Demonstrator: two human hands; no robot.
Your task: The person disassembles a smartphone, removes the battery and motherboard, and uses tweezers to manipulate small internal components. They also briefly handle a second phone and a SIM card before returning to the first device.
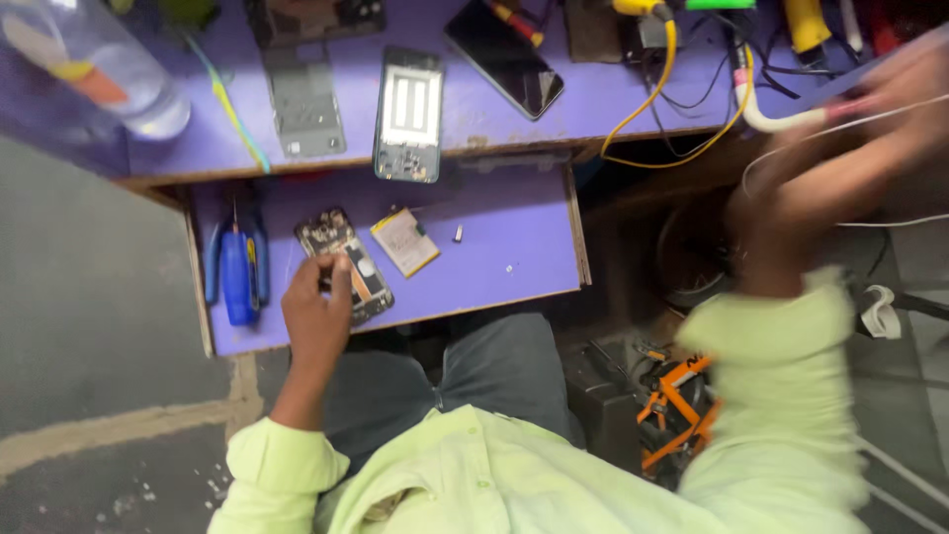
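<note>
My left hand (314, 314) rests on a purple pull-out shelf (514, 267) and holds the lower end of an opened phone body with bare circuit parts (358, 272), thumb and fingers pinched on its edge. A small flat part with a yellow rim (405, 241) lies just right of it. My right hand (895, 94) is raised at the far right and badly blurred. It sits at the end of a thick white hose (781, 121); whether it grips the hose cannot be made out.
On the purple bench top (593, 99) lie a phone frame with a white panel (408, 114), a grey back plate (304, 99), a black phone (504, 57), yellow cables (654, 94) and a clear bottle (99, 69). Blue-handled tools (237, 272) lie at the shelf's left. An orange tool (677, 405) sits on the floor.
</note>
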